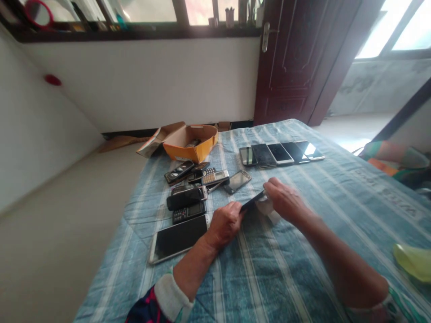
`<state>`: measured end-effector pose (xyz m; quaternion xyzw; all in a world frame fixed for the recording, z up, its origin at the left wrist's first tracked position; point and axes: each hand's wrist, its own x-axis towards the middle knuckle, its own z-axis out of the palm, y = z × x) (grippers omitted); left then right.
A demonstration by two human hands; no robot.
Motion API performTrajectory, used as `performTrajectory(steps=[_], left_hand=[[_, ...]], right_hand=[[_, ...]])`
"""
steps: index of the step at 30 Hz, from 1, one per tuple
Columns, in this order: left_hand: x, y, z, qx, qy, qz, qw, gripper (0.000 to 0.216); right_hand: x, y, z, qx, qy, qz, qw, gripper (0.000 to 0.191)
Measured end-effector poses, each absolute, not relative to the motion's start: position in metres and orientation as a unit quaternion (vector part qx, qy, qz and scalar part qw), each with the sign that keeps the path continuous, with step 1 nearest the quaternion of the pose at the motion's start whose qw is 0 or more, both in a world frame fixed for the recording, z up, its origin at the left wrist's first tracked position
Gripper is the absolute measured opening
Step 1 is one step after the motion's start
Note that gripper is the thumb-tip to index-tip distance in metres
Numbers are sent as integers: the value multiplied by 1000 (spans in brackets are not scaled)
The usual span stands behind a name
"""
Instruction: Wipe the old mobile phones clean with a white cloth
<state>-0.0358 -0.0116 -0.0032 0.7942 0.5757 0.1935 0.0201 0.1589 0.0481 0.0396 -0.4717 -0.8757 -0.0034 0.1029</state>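
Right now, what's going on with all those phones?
A person's left hand and right hand hold a thin dark device at its two ends, with something pale by the right one. On the striped blue cloth, a loose cluster of phones lies before an open orange box. Five phones sit in a row farther right.

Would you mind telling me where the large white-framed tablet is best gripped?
Probably grip the tablet by its left short end, coming from the left: it lies flat with that end free, whereas the left hand crowds its right end and a keypad phone its far edge.
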Motion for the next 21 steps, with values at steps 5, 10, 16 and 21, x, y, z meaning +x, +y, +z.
performTrajectory(steps=[5, 10, 16, 21], left_hand=[[-34, -14, 1, 781, 565, 253, 80, 20], [-24, -18, 4, 789, 536, 272, 123, 20], [-12, -20, -1, 797, 523, 289, 87, 24], [-11, -19, 0, 801, 531, 268, 66, 24]], right_hand=[[165, 47, 52, -476, -876, -5, 74, 25], [159, 30, 66, -432, -901, 30, 33, 21], [146, 9, 75, -353, -935, 25, 8, 25], [160, 26, 76, -365, -931, 28, -6, 27]])
